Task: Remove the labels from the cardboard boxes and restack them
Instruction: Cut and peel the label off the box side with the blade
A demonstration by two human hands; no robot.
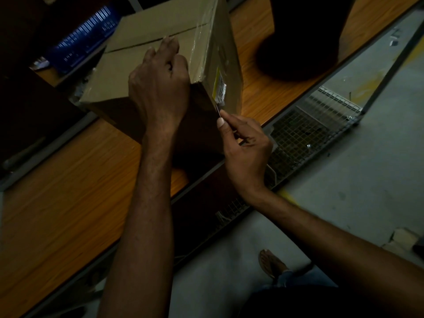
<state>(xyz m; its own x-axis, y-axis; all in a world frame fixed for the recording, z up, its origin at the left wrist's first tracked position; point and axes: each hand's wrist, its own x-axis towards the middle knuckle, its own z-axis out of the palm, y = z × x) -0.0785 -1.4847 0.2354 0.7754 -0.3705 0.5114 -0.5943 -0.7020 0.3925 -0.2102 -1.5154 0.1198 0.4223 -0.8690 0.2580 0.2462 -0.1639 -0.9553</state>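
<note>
We grip the cardboard box [128, 72] on the tabletop [68, 180] with our left hand [158, 88]. Our right hand [243, 143] pinches a thin blade [218, 110] at the corner of the label [220, 88]. Peeling looks barely begun, and restacking is left.

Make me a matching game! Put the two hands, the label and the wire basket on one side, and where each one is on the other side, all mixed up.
Things:
1. left hand
2. right hand
3. label
4. wire basket

Places:
A. on the floor, beside the table
B. on the box's side
C. holding the box's top corner
D. pinching a thin piece just under the label

Pairs: 1-C, 2-D, 3-B, 4-A
</note>
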